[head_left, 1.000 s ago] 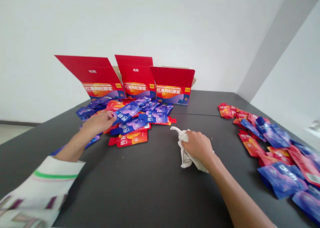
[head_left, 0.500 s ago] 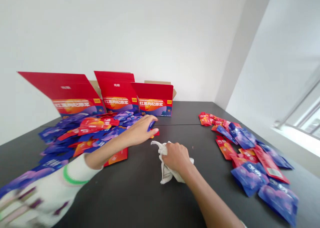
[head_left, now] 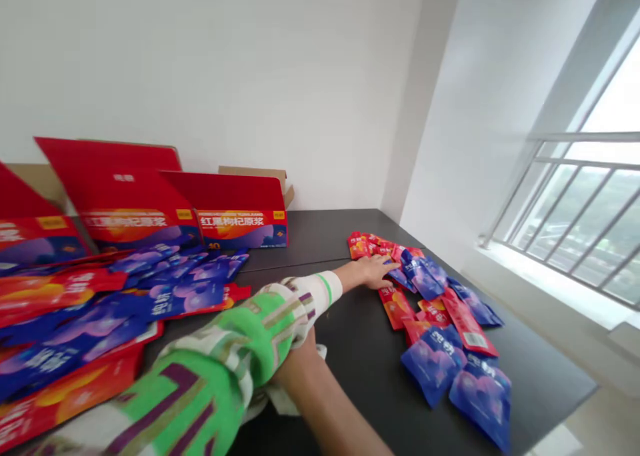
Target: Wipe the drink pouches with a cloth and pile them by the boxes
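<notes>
My left hand stretches across to the right, fingers spread and open, at the near-left side of a loose pile of red and blue pouches. Its fingertips are over a blue pouch and beside a red pouch; whether they touch cannot be made out. My left sleeve crosses in front of my right hand and hides its fingers. A crumpled white cloth shows under and around that hand, which rests on it at the dark table.
Red printed boxes with raised lids stand along the back left. A larger heap of red and blue pouches lies before them. Nearest the right edge are two blue pouches. A window with a metal railing is at right.
My left hand has gone from the left heap across to the right pile, over my right arm. The view has turned right. My right hand stays with the cloth.
</notes>
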Demonstrator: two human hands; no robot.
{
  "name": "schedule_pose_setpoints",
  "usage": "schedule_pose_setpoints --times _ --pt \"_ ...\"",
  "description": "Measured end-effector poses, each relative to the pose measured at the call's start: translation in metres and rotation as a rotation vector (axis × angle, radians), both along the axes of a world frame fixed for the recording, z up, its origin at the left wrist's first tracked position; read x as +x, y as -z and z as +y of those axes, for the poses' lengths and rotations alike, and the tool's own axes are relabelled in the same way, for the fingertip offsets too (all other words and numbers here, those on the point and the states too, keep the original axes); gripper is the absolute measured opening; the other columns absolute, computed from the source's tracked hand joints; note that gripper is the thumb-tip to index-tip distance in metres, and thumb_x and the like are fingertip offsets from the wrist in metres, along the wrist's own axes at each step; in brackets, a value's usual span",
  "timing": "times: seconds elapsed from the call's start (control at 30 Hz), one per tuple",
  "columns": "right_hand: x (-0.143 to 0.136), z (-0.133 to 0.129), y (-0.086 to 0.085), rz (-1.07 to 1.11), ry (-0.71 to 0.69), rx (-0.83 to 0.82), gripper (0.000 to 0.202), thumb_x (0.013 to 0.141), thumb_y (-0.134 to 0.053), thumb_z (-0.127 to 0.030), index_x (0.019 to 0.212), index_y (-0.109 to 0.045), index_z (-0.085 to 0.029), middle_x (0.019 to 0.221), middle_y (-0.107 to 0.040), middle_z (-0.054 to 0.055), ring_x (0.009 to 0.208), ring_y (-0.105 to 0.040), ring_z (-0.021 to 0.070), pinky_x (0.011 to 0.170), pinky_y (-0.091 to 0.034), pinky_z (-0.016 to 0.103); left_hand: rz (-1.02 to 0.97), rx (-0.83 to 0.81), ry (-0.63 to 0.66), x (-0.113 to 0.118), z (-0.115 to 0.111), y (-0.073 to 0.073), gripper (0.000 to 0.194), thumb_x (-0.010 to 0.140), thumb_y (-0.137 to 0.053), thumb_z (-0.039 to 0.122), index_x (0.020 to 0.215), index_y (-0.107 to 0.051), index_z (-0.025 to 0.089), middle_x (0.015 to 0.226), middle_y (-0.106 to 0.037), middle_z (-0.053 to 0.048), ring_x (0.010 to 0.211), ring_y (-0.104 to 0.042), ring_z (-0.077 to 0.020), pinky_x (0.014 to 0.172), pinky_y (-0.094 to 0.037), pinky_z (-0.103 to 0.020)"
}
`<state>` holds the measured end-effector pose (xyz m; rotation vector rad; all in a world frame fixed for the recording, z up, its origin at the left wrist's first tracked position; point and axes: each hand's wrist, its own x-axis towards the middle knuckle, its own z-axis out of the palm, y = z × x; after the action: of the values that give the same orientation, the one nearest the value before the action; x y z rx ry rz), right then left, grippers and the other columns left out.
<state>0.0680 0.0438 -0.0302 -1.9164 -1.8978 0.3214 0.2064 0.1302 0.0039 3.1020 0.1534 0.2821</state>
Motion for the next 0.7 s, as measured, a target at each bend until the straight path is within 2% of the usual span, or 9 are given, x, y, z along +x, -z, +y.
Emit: schedule_pose_setpoints --times 0.1,0.23,0.3,0.37,0.47,0.57,0.63,0.7 --pt "0.002 0.004 0.005 0.018 -0.027 -0.045 0.059 0.073 -0.057 -0.040 0.130 -0.046 -0.027 0.135 -0.048 0.004 0.123 -0.042 0.0255 0.102 -0.033 0.038 -0.032 0.061 -0.020 0.001 0.000 0.002 0.028 0.090 -0.050 0.032 0.115 -0.054 0.020 0.121 -0.052 -0.008 0.105 -0.054 -0.0207 0.088 -0.047 -0.040" --pt "0.001 -0.002 -0.007 -0.016 -0.118 -0.019 0.055 0.070 -0.059 -0.039 0.124 -0.051 -0.030 0.129 -0.054 0.002 0.120 -0.045 0.0244 0.104 -0.031 0.039 -0.026 0.124 -0.058 -0.011 0.000 -0.008 0.028 0.089 -0.052 0.032 0.114 -0.054 0.018 0.116 -0.055 -0.007 0.100 -0.057 -0.0195 0.084 -0.049 -0.038" --pt "-0.001 -0.006 -0.017 -0.051 -0.116 -0.025 0.050 0.070 -0.057 -0.039 0.119 -0.056 -0.027 0.120 -0.060 0.005 0.113 -0.052 0.0250 0.099 -0.036 0.039 -0.008 0.150 -0.091 -0.025 0.002 -0.018 0.027 0.090 -0.051 0.031 0.111 -0.055 0.017 0.111 -0.058 -0.007 0.097 -0.058 -0.0198 0.083 -0.049 -0.037" --pt "-0.003 -0.008 -0.025 -0.088 -0.055 -0.090 0.046 0.071 -0.056 -0.039 0.112 -0.061 -0.020 0.109 -0.065 0.010 0.101 -0.059 0.0268 0.088 -0.045 0.038 0.004 0.170 -0.139 -0.047 0.005 -0.030 0.021 0.091 -0.048 0.026 0.106 -0.059 0.016 0.102 -0.063 -0.008 0.092 -0.061 -0.0210 0.079 -0.049 -0.036" --pt "-0.006 -0.007 -0.032 -0.126 0.016 -0.154 0.044 0.070 -0.056 -0.038 0.104 -0.065 -0.013 0.097 -0.068 0.014 0.090 -0.064 0.0275 0.076 -0.050 0.036 -0.001 0.189 -0.233 -0.097 0.008 -0.051 0.024 0.092 -0.040 0.023 0.098 -0.063 0.017 0.087 -0.068 -0.011 0.080 -0.065 -0.0226 0.071 -0.048 -0.033" --pt "-0.005 -0.007 -0.035 -0.145 0.028 -0.167 0.041 0.070 -0.056 -0.035 0.103 -0.065 -0.014 0.096 -0.068 0.014 0.089 -0.065 0.0254 0.075 -0.050 0.034 -0.028 0.200 -0.336 -0.165 0.005 -0.070 0.030 0.093 -0.037 0.030 0.097 -0.064 0.020 0.080 -0.069 -0.009 0.076 -0.066 -0.0223 0.069 -0.047 -0.031" --pt "-0.001 -0.010 -0.036 -0.160 0.043 -0.182 0.039 0.072 -0.054 -0.035 0.104 -0.065 -0.015 0.098 -0.068 0.013 0.090 -0.064 0.0244 0.075 -0.049 0.033 -0.079 0.182 -0.396 -0.216 -0.002 -0.075 0.029 0.092 -0.038 0.033 0.101 -0.064 0.024 0.089 -0.070 -0.006 0.084 -0.065 -0.0216 0.075 -0.047 -0.031" --pt "0.005 -0.014 -0.037 -0.167 0.086 -0.176 0.037 0.074 -0.052 -0.036 0.104 -0.065 -0.019 0.099 -0.068 0.011 0.090 -0.064 0.0233 0.075 -0.049 0.032 -0.140 0.132 -0.408 -0.266 -0.012 -0.071 0.028 0.090 -0.041 0.030 0.107 -0.063 0.026 0.105 -0.068 -0.003 0.097 -0.062 -0.0203 0.085 -0.046 -0.030"
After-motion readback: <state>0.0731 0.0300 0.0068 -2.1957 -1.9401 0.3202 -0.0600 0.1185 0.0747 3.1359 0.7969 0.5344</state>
